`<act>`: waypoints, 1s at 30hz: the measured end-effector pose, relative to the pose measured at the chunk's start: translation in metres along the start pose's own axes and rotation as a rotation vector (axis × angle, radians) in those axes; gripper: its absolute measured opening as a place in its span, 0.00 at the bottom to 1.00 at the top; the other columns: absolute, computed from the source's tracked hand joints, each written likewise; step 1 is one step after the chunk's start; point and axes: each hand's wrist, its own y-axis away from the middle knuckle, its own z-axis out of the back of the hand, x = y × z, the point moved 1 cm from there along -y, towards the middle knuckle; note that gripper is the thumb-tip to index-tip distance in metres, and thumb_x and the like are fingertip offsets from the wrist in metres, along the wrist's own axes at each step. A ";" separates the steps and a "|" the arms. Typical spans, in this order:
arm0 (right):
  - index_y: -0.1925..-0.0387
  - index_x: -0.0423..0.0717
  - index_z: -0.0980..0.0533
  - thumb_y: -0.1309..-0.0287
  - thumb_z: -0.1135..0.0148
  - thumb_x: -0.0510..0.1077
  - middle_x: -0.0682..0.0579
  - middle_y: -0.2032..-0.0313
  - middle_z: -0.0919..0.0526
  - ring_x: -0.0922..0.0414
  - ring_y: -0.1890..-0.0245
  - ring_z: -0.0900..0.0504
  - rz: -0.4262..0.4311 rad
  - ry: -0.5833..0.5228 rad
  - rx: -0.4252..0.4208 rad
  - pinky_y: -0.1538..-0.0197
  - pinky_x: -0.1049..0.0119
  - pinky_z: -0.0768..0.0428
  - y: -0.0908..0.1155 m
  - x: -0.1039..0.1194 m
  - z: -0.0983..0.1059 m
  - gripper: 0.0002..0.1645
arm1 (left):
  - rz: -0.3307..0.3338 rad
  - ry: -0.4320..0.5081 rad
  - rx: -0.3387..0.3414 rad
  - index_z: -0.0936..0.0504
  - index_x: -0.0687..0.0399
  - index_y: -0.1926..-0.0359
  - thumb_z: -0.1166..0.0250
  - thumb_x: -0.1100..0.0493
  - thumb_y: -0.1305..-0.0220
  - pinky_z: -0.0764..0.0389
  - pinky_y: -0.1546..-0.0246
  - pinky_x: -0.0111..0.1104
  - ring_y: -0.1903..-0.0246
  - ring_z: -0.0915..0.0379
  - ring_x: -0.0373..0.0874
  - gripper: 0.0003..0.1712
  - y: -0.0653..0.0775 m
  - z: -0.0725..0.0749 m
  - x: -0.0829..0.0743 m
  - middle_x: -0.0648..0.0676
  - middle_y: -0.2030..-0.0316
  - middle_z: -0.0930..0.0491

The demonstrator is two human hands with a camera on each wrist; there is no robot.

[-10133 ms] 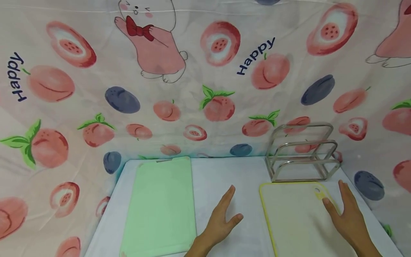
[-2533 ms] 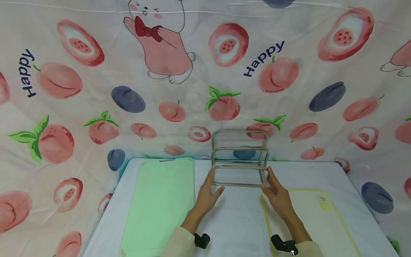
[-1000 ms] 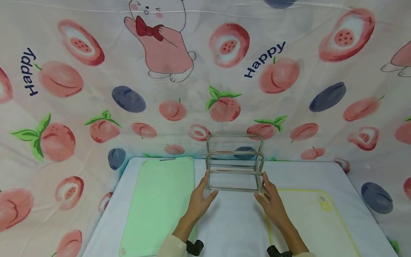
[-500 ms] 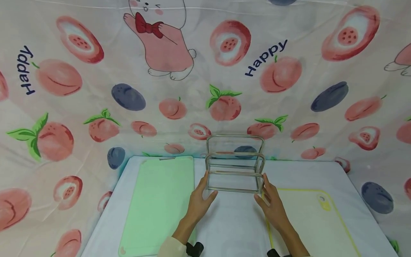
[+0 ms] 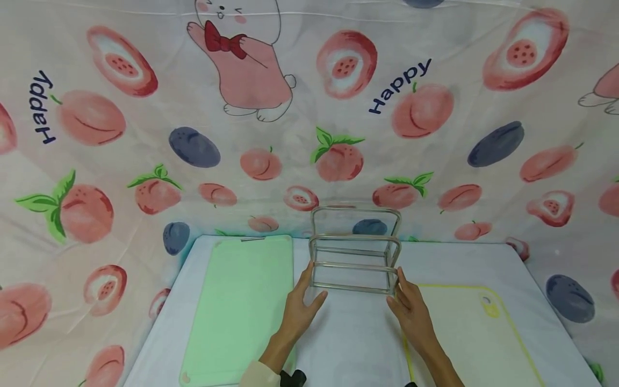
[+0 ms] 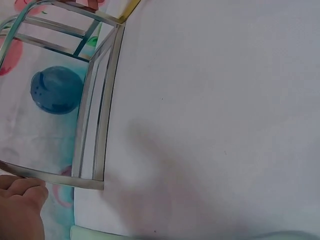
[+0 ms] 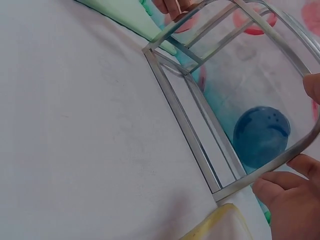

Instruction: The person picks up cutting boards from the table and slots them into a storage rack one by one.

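1. Since ten seconds ago, the three-hoop metal rack (image 6: pixel 107 102) has moved from behind the cream, yellow-edged cutting board (image 5: pixel 474 338) on the right to the middle, and both hands have come to it.

2. Fruit-print backdrop (image 5: pixel 290 129): it hangs directly behind the work surface, with peaches, blue fruits, a rabbit figure and the word "Happy", closing off the far side behind the rack.

3. White-covered table (image 5: pixel 358 333): it shows as a strip between the boards and again at the right, beyond the cream board.

4. Green cutting board: this board (image 5: pixel 242 312) lies flat on the left, slotted at its far edge. The left forearm passes over its right edge.

5. Cream board: flat on the right, its near left corner under the right forearm. In the right wrist view a yellow corner lies close to the rack's right end.

6. Rack: at the far middle, between the two boards, hoops upright. Whether its base bears fully on the table, I cannot tell.

7. Hands: the left hand (image 5: pixel 300 312) presses the rack's left end with fairly straight fingers, thumb spread wide; the right hand (image 5: pixel 411 312) presses the right end likewise, so the rack is held between them.

8. Black wrist device (image 5: pixel 293 378): on the left wrist, beside a pale sleeve (image 5: pixel 258 374).
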 end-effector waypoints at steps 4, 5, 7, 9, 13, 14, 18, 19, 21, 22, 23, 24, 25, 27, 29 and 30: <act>0.25 0.51 0.52 0.34 0.45 0.35 0.38 0.39 0.41 0.31 0.38 0.40 0.031 -0.007 -0.020 0.43 0.73 0.33 0.002 0.001 0.002 0.42 | -0.027 0.001 -0.003 0.47 0.50 0.26 0.36 0.53 0.36 0.38 0.39 0.55 0.32 0.47 0.53 0.43 0.006 -0.001 -0.004 0.53 0.30 0.43; 0.26 0.50 0.52 0.34 0.45 0.34 0.38 0.39 0.40 0.31 0.38 0.40 0.040 -0.007 -0.024 0.44 0.76 0.33 0.002 0.001 0.003 0.41 | -0.035 -0.002 -0.005 0.47 0.50 0.26 0.36 0.52 0.36 0.38 0.39 0.55 0.32 0.46 0.54 0.43 0.007 -0.001 -0.005 0.53 0.30 0.43; 0.26 0.49 0.52 0.33 0.45 0.34 0.39 0.39 0.40 0.31 0.38 0.40 0.040 -0.012 -0.026 0.45 0.78 0.34 0.003 0.000 0.004 0.41 | -0.042 0.009 -0.006 0.46 0.51 0.26 0.35 0.53 0.36 0.39 0.39 0.55 0.32 0.47 0.54 0.43 0.010 -0.001 -0.007 0.53 0.30 0.43; 0.26 0.51 0.52 0.33 0.45 0.35 0.40 0.39 0.39 0.32 0.38 0.40 0.028 -0.010 -0.026 0.45 0.78 0.34 0.005 -0.001 0.004 0.41 | -0.040 0.009 -0.007 0.46 0.51 0.26 0.35 0.53 0.37 0.39 0.39 0.55 0.32 0.47 0.54 0.43 0.014 -0.001 -0.008 0.53 0.30 0.42; 0.26 0.53 0.51 0.32 0.45 0.37 0.40 0.39 0.39 0.32 0.38 0.39 -0.005 -0.019 -0.024 0.46 0.78 0.32 0.010 -0.002 0.002 0.40 | -0.024 0.016 0.003 0.47 0.53 0.26 0.34 0.54 0.37 0.40 0.38 0.56 0.32 0.48 0.55 0.44 0.021 0.001 -0.009 0.54 0.30 0.43; 0.26 0.54 0.50 0.32 0.45 0.38 0.40 0.39 0.40 0.32 0.38 0.39 -0.008 -0.027 -0.024 0.47 0.79 0.32 0.012 -0.002 0.001 0.40 | -0.018 0.017 0.005 0.47 0.53 0.26 0.34 0.55 0.37 0.40 0.38 0.56 0.32 0.48 0.54 0.44 0.023 0.002 -0.010 0.54 0.30 0.43; 0.26 0.53 0.49 0.33 0.45 0.37 0.40 0.41 0.38 0.34 0.38 0.37 -0.007 -0.030 -0.036 0.47 0.79 0.32 0.016 -0.002 -0.002 0.39 | -0.005 0.008 0.007 0.47 0.54 0.26 0.34 0.55 0.37 0.39 0.39 0.56 0.32 0.48 0.53 0.44 0.031 0.004 -0.013 0.54 0.30 0.43; 0.26 0.52 0.49 0.33 0.45 0.37 0.40 0.41 0.38 0.35 0.38 0.37 -0.010 -0.029 -0.039 0.46 0.79 0.32 0.017 -0.002 -0.002 0.39 | -0.001 0.001 0.004 0.47 0.54 0.26 0.35 0.54 0.37 0.39 0.39 0.55 0.32 0.48 0.52 0.44 0.033 0.004 -0.013 0.54 0.30 0.44; 0.26 0.54 0.49 0.32 0.45 0.38 0.41 0.41 0.37 0.36 0.38 0.37 -0.019 -0.019 -0.039 0.45 0.78 0.33 0.018 -0.002 -0.002 0.39 | 0.006 -0.012 -0.002 0.47 0.54 0.26 0.35 0.52 0.37 0.39 0.39 0.56 0.32 0.47 0.53 0.44 0.036 0.004 -0.013 0.54 0.30 0.44; 0.26 0.55 0.49 0.32 0.45 0.38 0.41 0.41 0.37 0.37 0.38 0.36 -0.019 -0.011 -0.037 0.45 0.77 0.33 0.019 -0.001 -0.002 0.39 | 0.007 -0.014 -0.005 0.46 0.54 0.26 0.35 0.51 0.36 0.39 0.39 0.56 0.32 0.47 0.54 0.44 0.037 0.004 -0.014 0.54 0.30 0.44; 0.26 0.55 0.49 0.32 0.45 0.38 0.42 0.42 0.37 0.37 0.38 0.36 -0.015 -0.001 -0.038 0.44 0.76 0.33 0.019 -0.001 -0.002 0.39 | 0.013 -0.015 -0.007 0.47 0.54 0.26 0.35 0.50 0.36 0.39 0.39 0.56 0.32 0.47 0.55 0.44 0.038 0.003 -0.014 0.54 0.30 0.44; 0.26 0.55 0.49 0.33 0.45 0.37 0.43 0.42 0.36 0.38 0.38 0.36 -0.009 0.003 -0.038 0.43 0.75 0.33 0.019 0.000 -0.001 0.39 | 0.020 -0.011 -0.008 0.47 0.53 0.26 0.35 0.49 0.37 0.39 0.39 0.56 0.32 0.47 0.54 0.44 0.039 0.003 -0.015 0.53 0.30 0.44; 0.26 0.55 0.49 0.33 0.45 0.37 0.44 0.42 0.36 0.38 0.38 0.36 -0.004 0.012 -0.040 0.43 0.75 0.33 0.018 0.001 -0.001 0.39 | 0.025 -0.010 -0.006 0.47 0.53 0.26 0.36 0.49 0.36 0.39 0.39 0.56 0.32 0.48 0.54 0.44 0.040 0.003 -0.015 0.53 0.29 0.44; 0.26 0.54 0.48 0.33 0.45 0.36 0.44 0.42 0.36 0.38 0.38 0.35 0.009 0.016 -0.040 0.43 0.74 0.33 0.018 0.002 0.001 0.39 | 0.028 -0.008 -0.003 0.48 0.52 0.26 0.36 0.50 0.36 0.40 0.39 0.56 0.32 0.48 0.54 0.44 0.041 0.002 -0.017 0.53 0.29 0.45; 0.26 0.52 0.48 0.33 0.45 0.36 0.43 0.42 0.36 0.37 0.39 0.35 0.014 0.009 -0.037 0.43 0.75 0.33 0.018 0.002 0.002 0.39 | 0.033 -0.002 -0.002 0.48 0.51 0.26 0.35 0.51 0.36 0.40 0.39 0.56 0.31 0.49 0.53 0.45 0.042 0.002 -0.018 0.52 0.29 0.45; 0.26 0.52 0.48 0.33 0.45 0.36 0.42 0.42 0.36 0.37 0.38 0.36 0.010 0.002 -0.030 0.44 0.76 0.33 0.018 0.002 0.002 0.38 | 0.034 -0.002 -0.005 0.48 0.51 0.26 0.35 0.52 0.36 0.40 0.39 0.56 0.31 0.49 0.54 0.44 0.043 0.002 -0.019 0.53 0.29 0.45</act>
